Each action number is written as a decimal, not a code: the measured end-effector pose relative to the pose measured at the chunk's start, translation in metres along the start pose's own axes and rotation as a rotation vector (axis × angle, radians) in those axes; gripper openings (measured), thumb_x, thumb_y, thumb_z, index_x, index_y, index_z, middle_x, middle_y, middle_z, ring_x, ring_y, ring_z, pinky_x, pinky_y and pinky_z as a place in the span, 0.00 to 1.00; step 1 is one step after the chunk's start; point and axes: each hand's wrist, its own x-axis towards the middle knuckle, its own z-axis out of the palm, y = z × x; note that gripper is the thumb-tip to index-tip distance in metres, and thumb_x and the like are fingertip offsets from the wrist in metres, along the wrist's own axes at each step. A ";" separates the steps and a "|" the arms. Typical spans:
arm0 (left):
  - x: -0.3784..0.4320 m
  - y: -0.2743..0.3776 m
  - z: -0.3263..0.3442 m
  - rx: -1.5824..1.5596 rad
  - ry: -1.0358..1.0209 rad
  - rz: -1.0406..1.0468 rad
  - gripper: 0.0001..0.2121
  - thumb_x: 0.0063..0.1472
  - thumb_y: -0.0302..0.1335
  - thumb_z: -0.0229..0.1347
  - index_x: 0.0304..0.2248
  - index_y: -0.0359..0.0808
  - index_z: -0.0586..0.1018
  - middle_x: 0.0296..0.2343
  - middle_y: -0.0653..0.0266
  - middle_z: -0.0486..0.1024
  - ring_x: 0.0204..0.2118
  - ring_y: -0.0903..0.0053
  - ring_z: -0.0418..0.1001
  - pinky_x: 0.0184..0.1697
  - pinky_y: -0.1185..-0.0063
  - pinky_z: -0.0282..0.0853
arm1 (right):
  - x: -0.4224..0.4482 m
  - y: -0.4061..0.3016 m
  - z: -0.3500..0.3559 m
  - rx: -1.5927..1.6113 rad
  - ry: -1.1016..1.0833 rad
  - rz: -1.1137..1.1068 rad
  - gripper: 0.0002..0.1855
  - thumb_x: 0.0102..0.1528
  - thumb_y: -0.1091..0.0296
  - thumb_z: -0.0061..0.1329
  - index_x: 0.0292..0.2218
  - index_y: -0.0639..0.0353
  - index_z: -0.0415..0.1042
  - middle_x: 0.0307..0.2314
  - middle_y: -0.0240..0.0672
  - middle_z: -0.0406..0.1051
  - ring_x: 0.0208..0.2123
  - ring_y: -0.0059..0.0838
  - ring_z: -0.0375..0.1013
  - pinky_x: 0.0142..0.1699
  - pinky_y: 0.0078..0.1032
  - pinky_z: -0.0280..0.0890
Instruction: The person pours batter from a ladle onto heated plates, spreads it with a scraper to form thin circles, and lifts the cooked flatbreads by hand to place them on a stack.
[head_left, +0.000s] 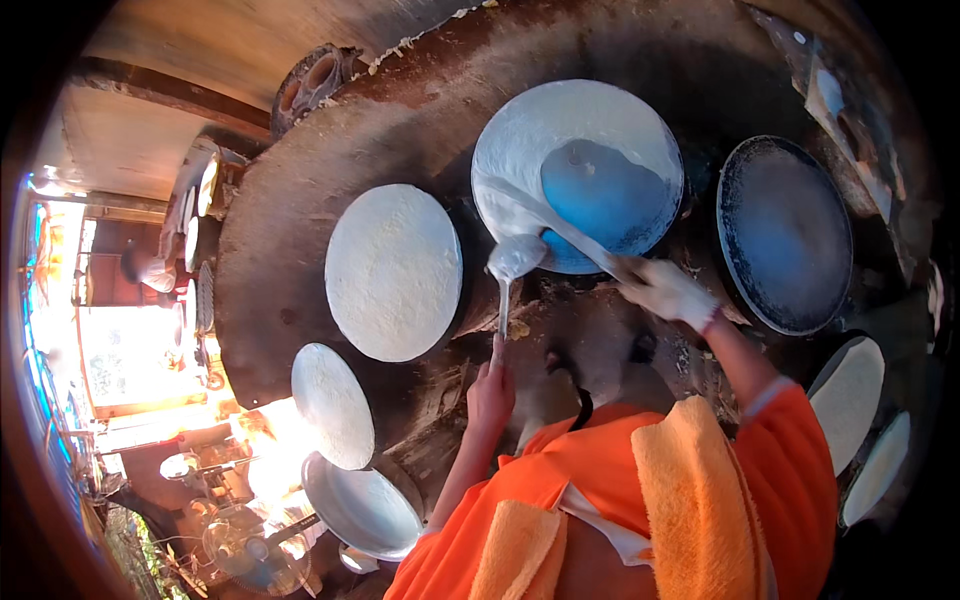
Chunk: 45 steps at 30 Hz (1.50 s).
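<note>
My left hand grips the handle of a metal ladle, its bowl coated in white batter at the near rim of a round griddle. Wet white batter covers much of this griddle, leaving a bare patch towards the right and near side. In a pale work glove, my right hand holds a long flat paddle, whose far end reaches over the batter on the left. To the left, a second griddle carries a full pale round sheet. A dark griddle with a bare surface sits at the right.
All three griddles sit in a large brown stove top. A pale round and a metal basin stand at lower left, near an electric fan. More pale rounds lie at right. Another person is far left.
</note>
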 end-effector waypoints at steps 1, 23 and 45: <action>-0.004 -0.009 -0.005 -0.160 0.045 0.149 0.26 0.58 0.27 0.43 0.56 0.41 0.51 0.31 0.53 0.71 0.31 0.62 0.72 0.30 0.69 0.66 | -0.025 -0.006 -0.005 0.160 -0.136 0.180 0.17 0.53 0.66 0.42 0.46 0.56 0.64 0.21 0.36 0.69 0.22 0.21 0.69 0.26 0.20 0.65; 0.031 -0.129 -0.162 -1.779 -0.381 0.160 0.16 0.64 0.30 0.36 0.47 0.28 0.60 0.17 0.72 0.56 0.08 0.91 0.49 0.08 0.90 0.46 | 0.157 -0.011 0.291 0.709 1.025 -0.087 0.18 0.56 0.46 0.37 0.30 0.52 0.61 0.13 0.24 0.57 0.09 0.17 0.54 0.12 0.20 0.52; -0.015 -0.106 -0.142 -1.593 -0.520 0.071 0.16 0.57 0.22 0.43 0.46 0.32 0.60 0.20 0.65 0.64 0.08 0.87 0.54 0.09 0.86 0.50 | 0.068 -0.071 0.222 0.814 0.659 0.195 0.25 0.52 0.38 0.40 0.32 0.55 0.62 0.14 0.26 0.58 0.09 0.18 0.56 0.12 0.19 0.52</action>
